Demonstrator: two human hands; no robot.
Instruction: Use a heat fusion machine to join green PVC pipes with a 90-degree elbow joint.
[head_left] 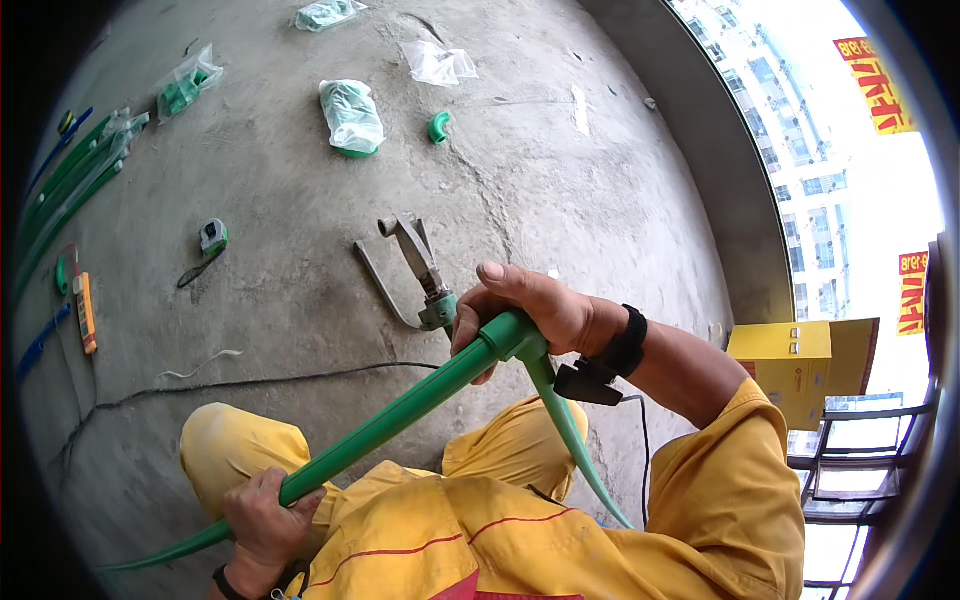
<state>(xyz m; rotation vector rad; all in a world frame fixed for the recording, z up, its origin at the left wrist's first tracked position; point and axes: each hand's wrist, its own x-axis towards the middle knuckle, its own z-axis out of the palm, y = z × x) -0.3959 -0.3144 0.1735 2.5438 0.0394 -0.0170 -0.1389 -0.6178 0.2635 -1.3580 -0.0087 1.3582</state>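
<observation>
My left hand [266,520] is closed around a long green plastic pipe [390,408], which slants across my lap. At its upper end sits a green pipe fitting [514,338], an elbow or a tee; I cannot tell which. A second green pipe [570,420] runs from the fitting down past my right side. My right hand [530,308] wraps the fitting from above, thumb pointing up and some fingers hidden behind it. Just beyond that hand, a pipe-welding iron [418,270] with a grey metal stand and a teal body rests on the concrete floor, partly covered by my fingers.
A black cable [270,380] crosses the floor before my knees. Left lie a tape measure [213,238], an orange-handled tool [87,312] and bundled green pipes [75,185]. Farther off are bagged fittings [352,118] and a loose green elbow [438,127]. A yellow box [785,365] stands right.
</observation>
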